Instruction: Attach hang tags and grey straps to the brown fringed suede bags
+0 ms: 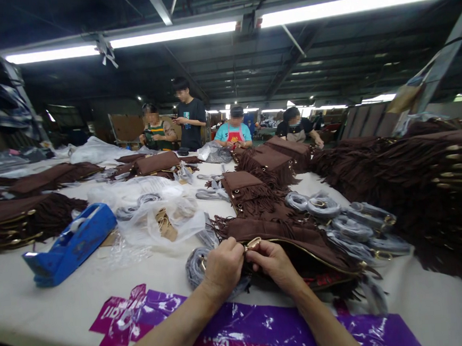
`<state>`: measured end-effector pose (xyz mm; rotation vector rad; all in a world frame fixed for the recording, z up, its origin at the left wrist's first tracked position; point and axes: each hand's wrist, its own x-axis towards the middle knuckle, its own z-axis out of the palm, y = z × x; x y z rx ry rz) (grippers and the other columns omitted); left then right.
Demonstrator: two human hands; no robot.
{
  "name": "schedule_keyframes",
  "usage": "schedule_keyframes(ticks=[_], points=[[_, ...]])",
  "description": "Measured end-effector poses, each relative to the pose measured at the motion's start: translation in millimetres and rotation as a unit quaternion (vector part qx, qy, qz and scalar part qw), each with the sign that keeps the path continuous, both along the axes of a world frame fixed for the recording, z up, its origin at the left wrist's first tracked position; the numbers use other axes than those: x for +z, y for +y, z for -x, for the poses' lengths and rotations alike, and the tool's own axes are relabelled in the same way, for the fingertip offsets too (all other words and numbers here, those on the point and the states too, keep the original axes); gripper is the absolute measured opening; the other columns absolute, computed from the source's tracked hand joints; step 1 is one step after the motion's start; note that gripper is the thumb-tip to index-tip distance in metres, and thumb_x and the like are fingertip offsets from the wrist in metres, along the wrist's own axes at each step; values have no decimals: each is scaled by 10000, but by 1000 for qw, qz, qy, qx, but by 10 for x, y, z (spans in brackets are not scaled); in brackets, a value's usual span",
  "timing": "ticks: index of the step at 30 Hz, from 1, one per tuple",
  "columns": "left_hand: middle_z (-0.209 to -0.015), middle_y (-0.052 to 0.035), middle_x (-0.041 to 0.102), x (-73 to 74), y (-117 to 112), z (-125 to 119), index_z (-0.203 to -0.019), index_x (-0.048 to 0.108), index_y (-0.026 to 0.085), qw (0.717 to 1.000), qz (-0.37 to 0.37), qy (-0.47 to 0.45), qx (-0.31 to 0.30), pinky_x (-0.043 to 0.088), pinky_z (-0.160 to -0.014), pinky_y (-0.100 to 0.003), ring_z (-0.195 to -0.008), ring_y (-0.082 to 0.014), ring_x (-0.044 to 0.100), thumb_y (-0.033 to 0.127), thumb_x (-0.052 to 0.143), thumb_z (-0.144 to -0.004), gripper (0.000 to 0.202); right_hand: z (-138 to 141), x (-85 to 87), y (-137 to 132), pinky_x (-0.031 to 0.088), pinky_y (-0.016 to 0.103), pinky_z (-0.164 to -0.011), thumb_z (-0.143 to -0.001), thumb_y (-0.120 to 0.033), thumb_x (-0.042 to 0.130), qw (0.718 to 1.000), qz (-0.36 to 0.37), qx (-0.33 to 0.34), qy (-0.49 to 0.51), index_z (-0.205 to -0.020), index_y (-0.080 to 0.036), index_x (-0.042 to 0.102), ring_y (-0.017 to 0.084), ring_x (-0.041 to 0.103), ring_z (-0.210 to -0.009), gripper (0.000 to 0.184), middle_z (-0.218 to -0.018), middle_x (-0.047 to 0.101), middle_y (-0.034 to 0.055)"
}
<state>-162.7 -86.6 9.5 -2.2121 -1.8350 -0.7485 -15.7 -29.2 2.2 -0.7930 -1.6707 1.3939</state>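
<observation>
A brown fringed bag [275,228] lies in front of me with its gold zip open and the opening gaping toward me. My left hand [224,267] is closed at the bag's left corner, fingertips pinched by the end of the zip. Close beside it, my right hand [272,263] is closed in a pinch on a gold metal clasp [253,243] at that same corner. The fingers partly hide where clasp and bag meet. A plastic-wrapped coiled strap [195,266] rests just left of my left hand. Purple printed plastic [251,326] lies under my forearms.
A blue tape dispenser [74,244] stands at left, near a clear plastic bag [158,221]. Several wrapped straps [351,227] lie at right, beside a tall pile of brown bags [423,179]. More fringed bags [270,164] extend back toward several people across the table.
</observation>
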Motion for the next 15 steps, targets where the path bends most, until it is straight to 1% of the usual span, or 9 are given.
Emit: schedule_keyframes(ticks=[2,4,5,6,8,10,13,15], points=[[-877,-66,593,-1,-26,-13,-902,630,174,999,-13,-33,-41,419,-707,-283,-837,-200,550,139,427,-914,206,4,1,-1,333,204,-433,-661,-494,738,1000,20,-1,12,-711,-192,577,89,482,-455,346,-566,545,-55],[-903,-67,596,20,-49,-21,-979,643,173,992,-17,-96,-83,424,-758,-284,-874,-197,546,108,448,-870,232,4,5,-4,329,192,-418,-630,-509,767,999,40,2,25,-723,-201,549,85,485,-450,389,-552,540,-64],[-900,-64,598,37,-55,-22,-987,650,172,986,-15,-134,-96,423,-771,-280,-879,-192,547,98,459,-847,248,5,9,-5,332,189,-415,-618,-514,779,998,47,2,30,-718,-203,537,83,485,-447,406,-547,538,-66],[-881,-60,601,57,-56,-23,-957,660,170,980,-9,-171,-100,421,-770,-275,-867,-185,551,100,462,-836,243,6,12,-7,338,187,-413,-608,-519,786,998,49,2,33,-707,-204,529,82,486,-446,418,-545,537,-68],[-806,-49,601,102,-39,-24,-813,663,164,971,11,-222,-85,411,-731,-266,-803,-170,554,140,455,-852,214,13,16,-9,353,189,-411,-591,-533,795,998,46,1,33,-681,-207,513,83,491,-446,440,-546,531,-70],[-736,-36,593,145,0,-29,-682,625,162,969,34,-240,-51,392,-684,-264,-732,-159,545,192,456,-864,251,24,17,-11,370,193,-411,-577,-548,797,999,46,-2,30,-663,-210,500,86,495,-444,458,-541,525,-72],[-674,-7,584,196,75,-41,-637,603,169,963,74,-260,-4,360,-634,-258,-672,-151,528,213,514,-800,191,39,12,-13,403,201,-423,-570,-548,802,998,50,-4,26,-658,-212,495,86,493,-445,464,-543,523,-75],[-630,13,569,215,124,-44,-619,593,172,954,99,-283,7,342,-607,-251,-639,-145,514,198,536,-746,142,38,9,-12,427,205,-440,-565,-532,813,998,47,-2,35,-661,-209,507,87,500,-463,455,-560,529,-75]])
